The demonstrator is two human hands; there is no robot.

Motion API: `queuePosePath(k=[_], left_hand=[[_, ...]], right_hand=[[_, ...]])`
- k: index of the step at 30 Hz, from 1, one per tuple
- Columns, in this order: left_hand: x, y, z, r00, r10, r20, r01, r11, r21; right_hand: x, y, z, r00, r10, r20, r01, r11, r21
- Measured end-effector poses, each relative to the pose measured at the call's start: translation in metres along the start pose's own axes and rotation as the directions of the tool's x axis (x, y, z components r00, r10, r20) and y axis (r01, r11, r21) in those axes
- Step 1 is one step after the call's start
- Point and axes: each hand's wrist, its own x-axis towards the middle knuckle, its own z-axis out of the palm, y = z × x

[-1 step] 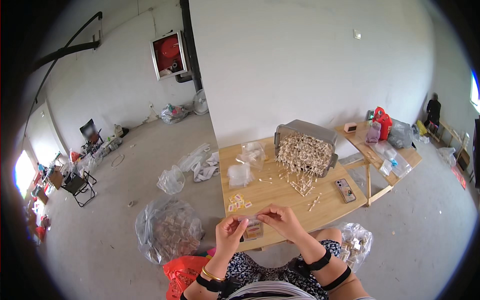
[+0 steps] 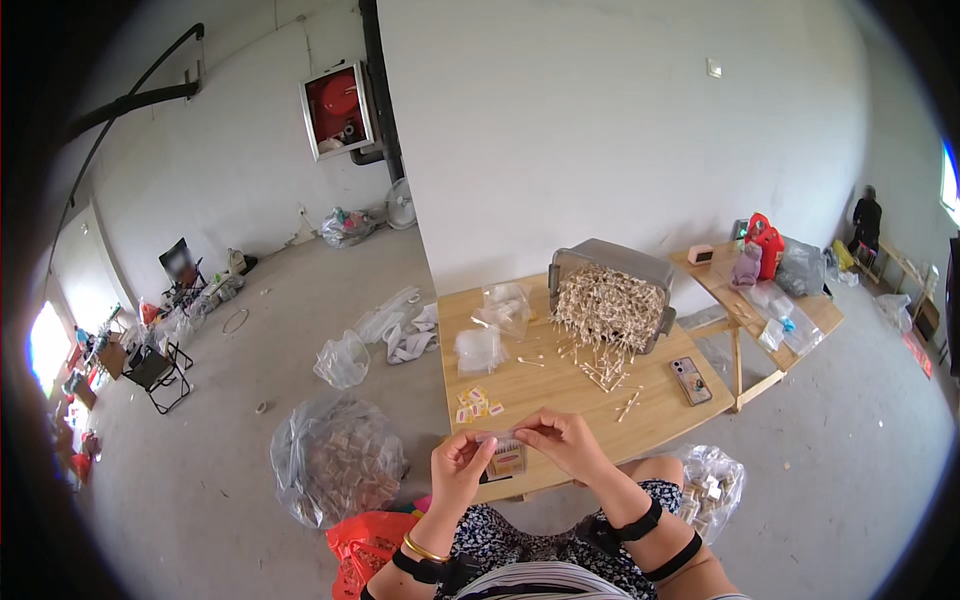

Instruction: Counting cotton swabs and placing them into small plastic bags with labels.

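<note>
While fingers hide part of its top edge, the small clear bag (image 2: 510, 462) sits toward 8 o'clock of the surface (image 2: 540, 392), at the near edge, pale sticks and a yellow card showing through. Left hand (image 2: 460, 468): thumb and index together, clamped on the bag's top edge toward 10 o'clock. Right hand (image 2: 563, 440): similar pinch, toward 1 o'clock. Whether the bag's base touches wood: cannot tell. From the bag: yellow cards (image 2: 478, 405) at 11 o'clock, flat clear bags (image 2: 481, 350) beyond them, tipped grey bin (image 2: 612, 254) of cotton swabs (image 2: 612, 308) at 1, phone (image 2: 690, 381) at 2. Technique, my judgement: hold both pinches level, edge taut and unwrinkled, sticks well below the fingers, pressure even along its length.
</note>
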Motion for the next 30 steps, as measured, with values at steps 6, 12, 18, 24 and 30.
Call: queuePosePath(k=[6,12,18,24,30], left_hand=[[0.004,-0.01,-0.003,0.999,-0.028,-0.017,0.03,0.996,0.08],[0.007,-0.038,-0.006,0.997,-0.058,-0.057,0.065,0.988,0.138],[0.012,-0.04,-0.003,0.998,0.031,0.06,-0.059,0.83,0.555],[0.006,-0.071,-0.014,0.997,0.035,0.063,-0.069,0.707,0.704],[0.003,-0.089,-0.013,0.993,0.078,0.092,-0.12,0.643,0.756]], right_hand=[[0.001,0.004,-0.005,0.985,-0.165,-0.05,0.145,0.95,-0.277],[0.003,0.032,-0.002,0.975,-0.177,-0.13,0.132,0.945,-0.3],[-0.008,0.064,0.002,0.974,-0.181,-0.138,0.128,0.938,-0.323],[-0.015,0.095,0.0,0.979,-0.128,-0.161,0.065,0.936,-0.346],[-0.021,0.122,-0.005,0.984,-0.067,-0.167,0.011,0.95,-0.313]])
